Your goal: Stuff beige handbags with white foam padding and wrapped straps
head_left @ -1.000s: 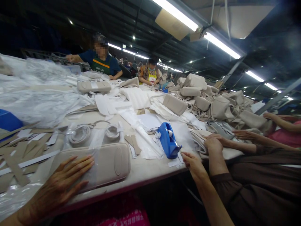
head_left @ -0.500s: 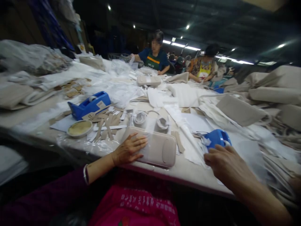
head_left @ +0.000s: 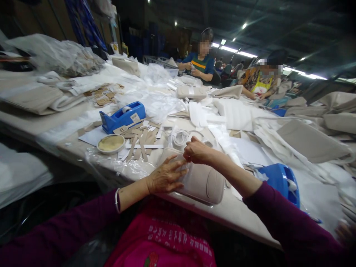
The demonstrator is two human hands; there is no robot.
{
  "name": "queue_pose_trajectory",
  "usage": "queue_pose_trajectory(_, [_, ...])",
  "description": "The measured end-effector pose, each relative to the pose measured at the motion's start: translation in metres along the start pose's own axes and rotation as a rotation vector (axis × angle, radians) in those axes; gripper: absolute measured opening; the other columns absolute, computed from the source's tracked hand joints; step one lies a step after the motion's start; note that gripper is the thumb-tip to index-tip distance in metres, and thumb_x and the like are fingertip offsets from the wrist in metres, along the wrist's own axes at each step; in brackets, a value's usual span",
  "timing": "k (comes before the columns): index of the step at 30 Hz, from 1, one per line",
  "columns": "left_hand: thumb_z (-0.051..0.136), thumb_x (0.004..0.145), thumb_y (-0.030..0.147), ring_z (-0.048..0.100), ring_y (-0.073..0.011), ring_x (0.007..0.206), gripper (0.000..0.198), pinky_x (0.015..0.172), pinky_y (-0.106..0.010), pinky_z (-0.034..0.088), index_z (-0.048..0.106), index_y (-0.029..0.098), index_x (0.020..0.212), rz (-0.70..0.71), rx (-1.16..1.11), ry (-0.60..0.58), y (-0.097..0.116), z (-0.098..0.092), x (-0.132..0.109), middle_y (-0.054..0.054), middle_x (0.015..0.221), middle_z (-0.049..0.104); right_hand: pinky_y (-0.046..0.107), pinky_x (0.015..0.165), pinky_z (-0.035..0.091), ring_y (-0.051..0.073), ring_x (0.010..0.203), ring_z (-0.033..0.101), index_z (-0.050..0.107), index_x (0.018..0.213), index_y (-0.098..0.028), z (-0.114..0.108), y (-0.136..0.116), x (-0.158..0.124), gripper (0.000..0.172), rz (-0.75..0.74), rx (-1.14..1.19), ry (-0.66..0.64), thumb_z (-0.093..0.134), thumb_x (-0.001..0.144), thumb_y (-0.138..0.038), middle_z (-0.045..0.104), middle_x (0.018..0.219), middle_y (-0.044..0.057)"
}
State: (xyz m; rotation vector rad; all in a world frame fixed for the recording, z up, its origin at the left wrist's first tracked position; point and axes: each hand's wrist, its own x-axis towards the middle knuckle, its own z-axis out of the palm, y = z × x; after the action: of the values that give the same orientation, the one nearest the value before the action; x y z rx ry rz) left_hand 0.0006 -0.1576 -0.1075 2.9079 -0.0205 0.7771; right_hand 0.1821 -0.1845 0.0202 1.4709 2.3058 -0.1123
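Observation:
A beige case (head_left: 203, 183) in clear plastic lies at the table's near edge. My left hand (head_left: 168, 174) rests on its left part with the fingers spread. Above the case, close to the left fingertips, my right hand (head_left: 196, 150) has its fingers pinched together; what is between them is too small to make out. Behind the case a coiled white strap (head_left: 180, 137) lies under plastic, and a second coil is partly hidden by my right hand. A blue tape dispenser (head_left: 282, 181) stands to the right, beside my right forearm.
Another blue tape dispenser (head_left: 122, 116), a round dish (head_left: 111, 143) and beige strips (head_left: 143, 142) lie to the left. White wrapping and beige pieces (head_left: 314, 141) cover the right side. Two people work across the table, near another beige case (head_left: 191, 92).
My right hand has moved left from the right tape dispenser to above the case. My left hand stays on the case. The view has shifted, so the scene sits differently in the frame.

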Motion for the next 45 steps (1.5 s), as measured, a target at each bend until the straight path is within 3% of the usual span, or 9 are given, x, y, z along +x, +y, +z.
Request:
queue_pose_trajectory(4, [0.049, 0.090, 0.042, 0.033, -0.0263, 0.136, 0.044, 0.117, -0.051, 0.007, 0.052, 0.017, 0.126, 0.013, -0.027, -0.017, -0.001, 0.000, 0.001, -0.013, 0.145, 0.041, 0.034, 0.083, 0.021, 0.017, 0.072, 0.055, 0.072, 0.074, -0.015, 0.000, -0.001, 0.004, 0.018, -0.031, -0.067, -0.001, 0.054, 0.073, -0.012, 0.066, 0.066, 0.006])
queue_pose_trajectory(10, [0.052, 0.089, 0.039, 0.039, -0.0262, 0.131, 0.048, 0.116, -0.050, 0.007, 0.047, 0.016, 0.131, 0.007, -0.090, -0.031, 0.000, -0.001, 0.002, -0.011, 0.132, 0.056, 0.038, 0.089, 0.021, 0.020, 0.076, 0.058, 0.073, 0.078, -0.012, 0.007, -0.008, 0.012, 0.020, -0.008, -0.129, 0.031, 0.054, 0.073, -0.016, 0.068, 0.069, 0.011])
queue_pose_trajectory(20, [0.052, 0.088, 0.042, 0.036, -0.0299, 0.128, 0.044, 0.113, -0.051, 0.011, 0.053, 0.021, 0.126, -0.034, -0.054, -0.032, 0.001, -0.005, 0.004, -0.006, 0.130, 0.057, 0.044, 0.107, 0.008, 0.026, 0.085, 0.061, 0.072, 0.077, -0.014, 0.011, -0.031, 0.014, 0.016, 0.180, -0.117, 0.123, 0.056, 0.079, -0.013, 0.070, 0.074, 0.011])
queue_pose_trajectory(23, [0.052, 0.088, 0.042, 0.038, -0.0300, 0.125, 0.047, 0.113, -0.052, 0.012, 0.050, 0.020, 0.130, -0.034, -0.033, -0.032, 0.002, -0.004, 0.003, -0.006, 0.132, 0.056, 0.044, 0.105, 0.010, 0.026, 0.091, 0.060, 0.069, 0.087, -0.014, 0.013, -0.019, 0.018, 0.011, 0.191, -0.129, 0.200, 0.064, 0.078, -0.020, 0.070, 0.077, 0.010])
queue_pose_trajectory(27, [0.055, 0.087, 0.041, 0.040, -0.0287, 0.125, 0.052, 0.113, -0.052, 0.013, 0.047, 0.019, 0.134, -0.016, -0.001, -0.028, 0.003, -0.005, 0.003, -0.008, 0.132, 0.056, 0.043, 0.100, 0.019, 0.029, 0.101, 0.053, 0.064, 0.097, -0.012, 0.017, 0.025, 0.015, 0.044, 0.161, -0.175, 0.234, 0.077, 0.068, -0.042, 0.069, 0.087, 0.012])
queue_pose_trajectory(31, [0.055, 0.087, 0.041, 0.041, -0.0275, 0.125, 0.051, 0.113, -0.051, 0.013, 0.047, 0.022, 0.134, -0.010, 0.024, -0.018, 0.004, -0.009, 0.003, -0.006, 0.132, 0.056, 0.039, 0.096, 0.022, 0.025, 0.099, 0.051, 0.064, 0.093, -0.014, 0.028, 0.050, -0.008, 0.014, 0.411, -0.104, 0.472, 0.061, 0.083, -0.024, 0.067, 0.095, 0.010])
queue_pose_trajectory(34, [0.055, 0.087, 0.040, 0.042, -0.0272, 0.125, 0.054, 0.113, -0.050, 0.013, 0.043, 0.022, 0.137, -0.011, 0.014, -0.011, 0.005, -0.009, 0.002, -0.007, 0.133, 0.055, 0.038, 0.096, 0.023, 0.022, 0.097, 0.052, 0.065, 0.099, -0.018, 0.047, 0.022, -0.029, 0.024, 0.555, 0.048, 0.669, 0.045, 0.088, -0.010, 0.068, 0.099, 0.007])
queue_pose_trajectory(39, [0.055, 0.087, 0.039, 0.041, -0.0275, 0.126, 0.059, 0.114, -0.051, 0.014, 0.039, 0.018, 0.139, -0.020, -0.007, -0.017, 0.004, -0.005, 0.001, -0.009, 0.134, 0.054, 0.040, 0.105, 0.019, 0.022, 0.120, 0.044, 0.052, 0.129, -0.018, 0.091, -0.050, -0.042, 0.043, 0.430, 0.188, 0.715, 0.038, 0.089, -0.009, 0.058, 0.130, 0.008])
queue_pose_trajectory(45, [0.055, 0.087, 0.038, 0.042, -0.0274, 0.125, 0.060, 0.115, -0.051, 0.015, 0.038, 0.019, 0.141, -0.011, 0.016, -0.037, 0.006, -0.009, 0.003, -0.010, 0.133, 0.055, 0.042, 0.105, 0.023, 0.025, 0.124, 0.043, 0.049, 0.133, -0.017, 0.109, -0.053, -0.027, 0.042, 0.488, 0.141, 0.682, 0.039, 0.092, -0.018, 0.055, 0.133, 0.009])
